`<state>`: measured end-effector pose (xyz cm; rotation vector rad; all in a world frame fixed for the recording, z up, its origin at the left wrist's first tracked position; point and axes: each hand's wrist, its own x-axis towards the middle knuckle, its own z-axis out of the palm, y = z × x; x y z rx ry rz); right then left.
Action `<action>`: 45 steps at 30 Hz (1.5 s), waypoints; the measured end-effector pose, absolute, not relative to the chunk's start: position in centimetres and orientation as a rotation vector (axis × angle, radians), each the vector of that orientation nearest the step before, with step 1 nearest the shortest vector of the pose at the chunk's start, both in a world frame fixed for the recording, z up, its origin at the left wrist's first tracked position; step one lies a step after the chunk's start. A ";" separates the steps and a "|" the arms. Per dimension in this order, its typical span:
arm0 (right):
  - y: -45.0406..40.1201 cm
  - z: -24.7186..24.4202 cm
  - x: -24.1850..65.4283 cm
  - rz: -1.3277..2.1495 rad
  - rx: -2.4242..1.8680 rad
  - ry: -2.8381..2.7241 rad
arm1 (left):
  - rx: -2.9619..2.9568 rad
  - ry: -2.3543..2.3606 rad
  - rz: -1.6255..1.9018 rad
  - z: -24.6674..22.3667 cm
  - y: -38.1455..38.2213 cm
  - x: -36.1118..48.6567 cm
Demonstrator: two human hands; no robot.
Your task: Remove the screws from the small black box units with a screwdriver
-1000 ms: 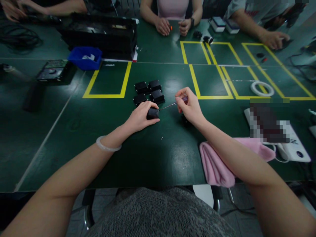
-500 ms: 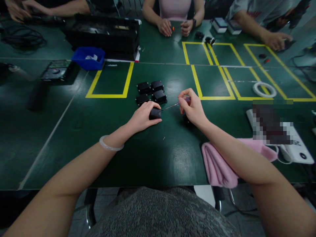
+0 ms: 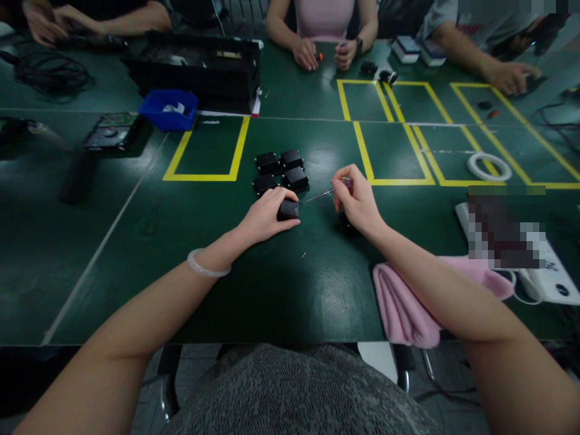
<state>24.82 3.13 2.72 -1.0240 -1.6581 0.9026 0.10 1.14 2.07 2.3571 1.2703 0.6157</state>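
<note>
My left hand (image 3: pixel 267 216) grips a small black box (image 3: pixel 289 209) against the green table (image 3: pixel 254 296). In my right hand (image 3: pixel 357 198) is a screwdriver (image 3: pixel 322 195), its thin shaft pointing left with the tip at the box's right side. Several similar black boxes (image 3: pixel 295 179) sit together just beyond my left hand. Partly hidden under my right hand lies another dark object (image 3: pixel 346 221). A tiny screw (image 3: pixel 304 255) rests on the table nearer to me.
A pink cloth (image 3: pixel 403 305) and a white power strip (image 3: pixel 555 275) lie at the right, with a tape roll (image 3: pixel 489 167) farther back. Beyond are a blue bin (image 3: pixel 170 110), a black casing (image 3: pixel 199 75) and yellow tape outlines. Other people's hands rest across the table.
The whole view has shifted slightly, so everything appears a little further right. Both hands keep their grips, and the screwdriver tip remains at the box.
</note>
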 end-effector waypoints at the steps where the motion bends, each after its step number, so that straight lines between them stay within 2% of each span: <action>1: 3.1 2.8 24.8 0.902 -1.023 -1.659 | 2.361 1.266 0.617 2.1 1.1 0.1; 45: 3.6 2.5 25.0 0.969 -0.955 -1.627 | 2.389 1.254 0.646 1.8 1.1 0.0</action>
